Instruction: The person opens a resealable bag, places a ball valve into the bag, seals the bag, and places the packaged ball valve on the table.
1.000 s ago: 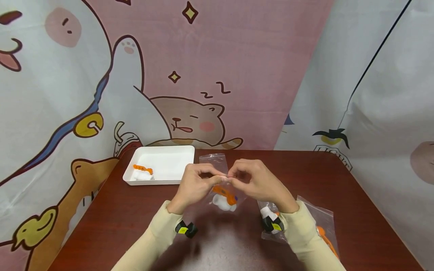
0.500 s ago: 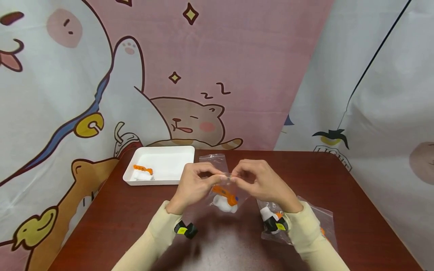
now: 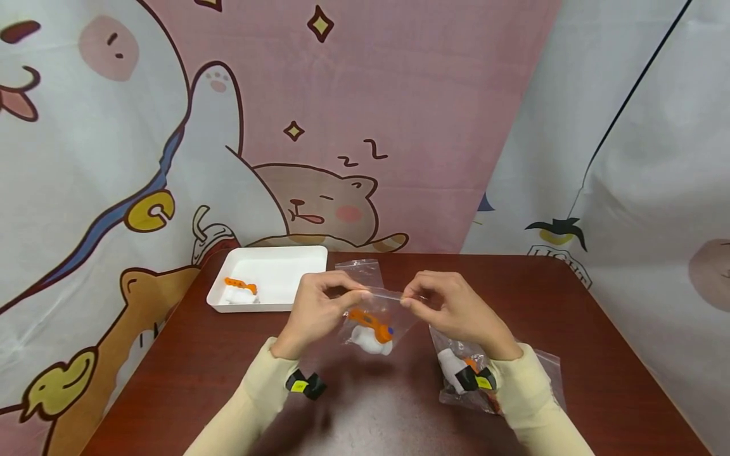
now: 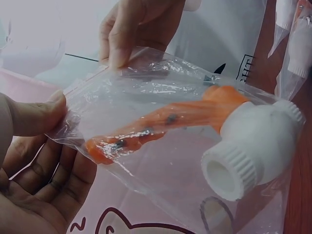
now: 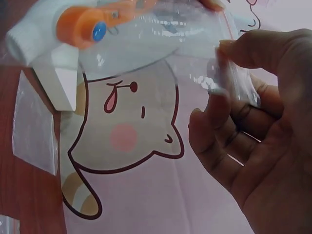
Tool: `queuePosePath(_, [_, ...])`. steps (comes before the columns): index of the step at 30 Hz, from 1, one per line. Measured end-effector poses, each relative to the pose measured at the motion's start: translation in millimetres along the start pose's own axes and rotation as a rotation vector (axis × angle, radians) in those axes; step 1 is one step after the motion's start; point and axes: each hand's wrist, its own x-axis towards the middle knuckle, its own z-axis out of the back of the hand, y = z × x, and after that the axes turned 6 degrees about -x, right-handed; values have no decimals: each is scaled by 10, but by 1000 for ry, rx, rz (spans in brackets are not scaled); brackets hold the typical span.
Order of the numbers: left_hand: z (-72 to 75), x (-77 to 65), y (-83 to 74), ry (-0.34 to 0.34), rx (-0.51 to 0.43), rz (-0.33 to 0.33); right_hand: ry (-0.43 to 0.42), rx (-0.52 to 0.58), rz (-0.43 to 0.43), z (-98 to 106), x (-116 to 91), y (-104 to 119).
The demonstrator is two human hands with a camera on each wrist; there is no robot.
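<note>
A clear zip bag (image 3: 401, 316) hangs above the table, its top edge stretched between both hands. Inside it lies a white plastic ball valve (image 4: 265, 141) with an orange lever handle (image 4: 170, 117); a blue cap (image 5: 99, 31) on the handle shows in the right wrist view. My left hand (image 3: 319, 313) pinches one end of the zip edge between thumb and forefinger. At the other end, my right hand (image 3: 462, 313) pinches the same edge with thumb and forefinger. Its remaining fingers are loosely bent in the right wrist view.
A white tray (image 3: 291, 275) at the back left holds another white valve (image 3: 239, 295) with an orange handle. Behind the hands a flat clear bag (image 3: 365, 272) lies on the table (image 3: 365, 411). More bagged valves (image 3: 450, 364) lie at the right, partly under my right forearm.
The hands have drawn apart along the zip edge, from fingertips nearly meeting to a wide gap. The bagged valve has shifted slightly left.
</note>
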Motion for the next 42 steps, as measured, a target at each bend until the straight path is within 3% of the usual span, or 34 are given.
queuePosePath(20, [93, -16, 5, -21, 12, 16, 15, -16, -61, 102, -168, -118])
queuePosePath(27, [93, -36, 18, -21, -28, 6, -14, -1, -73, 72, -158, -119])
queuePosePath(35, [32, 18, -75, -23, -84, -46, -48, 178, -136, -24, -158, -140])
queuePosePath(42, [-12, 46, -109, -13, -138, -26, -5, 338, -233, -219, -122, -148])
